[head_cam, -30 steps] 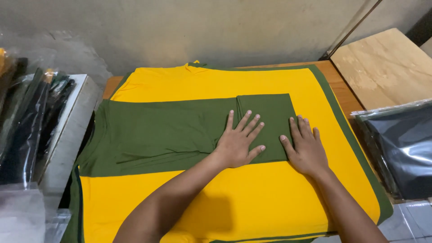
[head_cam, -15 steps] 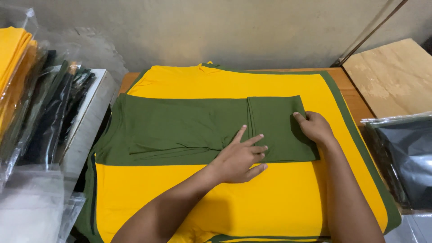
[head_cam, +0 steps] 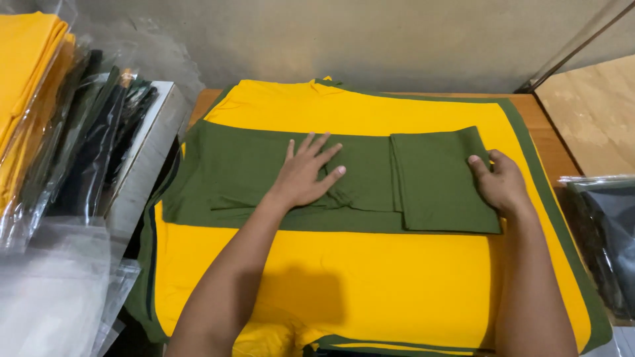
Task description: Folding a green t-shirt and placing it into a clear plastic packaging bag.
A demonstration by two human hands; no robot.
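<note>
Grey plaster wall backs a wooden counter (head_cam: 539, 135) stacked with yellow garments (head_cam: 370, 271). On top lies the olive garment (head_cam: 251, 175), folded into a long band. The left hand (head_cam: 304, 175) presses it flat, fingers released and spread; the right hand (head_cam: 503, 185) pinches its doubled end. Uneven pulling could skew the soft, creased fold.

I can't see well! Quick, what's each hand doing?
Left hand: open, flat on the green garment.
Right hand: gripping the garment's folded end.

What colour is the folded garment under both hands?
Olive green garment, lying on a yellow sheet; the head view shows it.
</note>
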